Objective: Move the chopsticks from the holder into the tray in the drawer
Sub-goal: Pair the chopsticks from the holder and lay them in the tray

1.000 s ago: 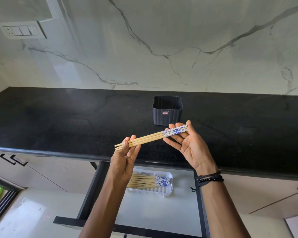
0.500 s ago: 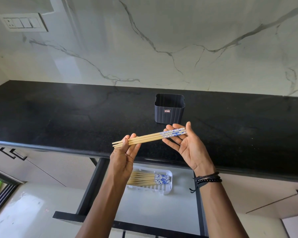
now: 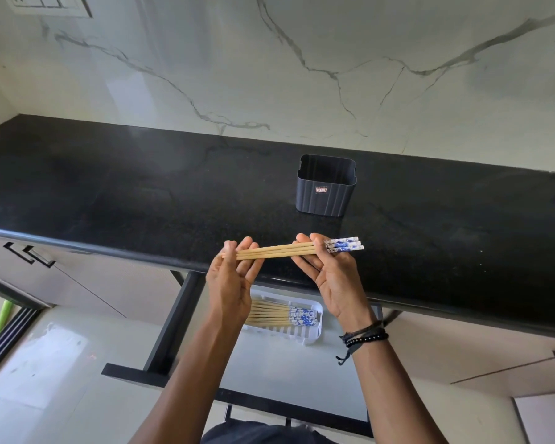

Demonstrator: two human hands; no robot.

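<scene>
Your left hand (image 3: 229,283) and right hand (image 3: 330,274) pinch a chopstick bundle (image 3: 289,249) above the black countertop (image 3: 141,193); below, the drawer's white tray (image 3: 314,328) holds more chopsticks (image 3: 276,315), the ribbed holder (image 3: 326,197) behind.

The open drawer (image 3: 269,363) lies bare on its near and right floor; only the white tray (image 3: 314,328) at its far side, already holding chopsticks (image 3: 279,315), takes room. The counter edge (image 3: 430,302) overhangs the drawer's far end. Farther back, the dark holder (image 3: 326,187) stands alone on the black countertop (image 3: 109,193).
</scene>
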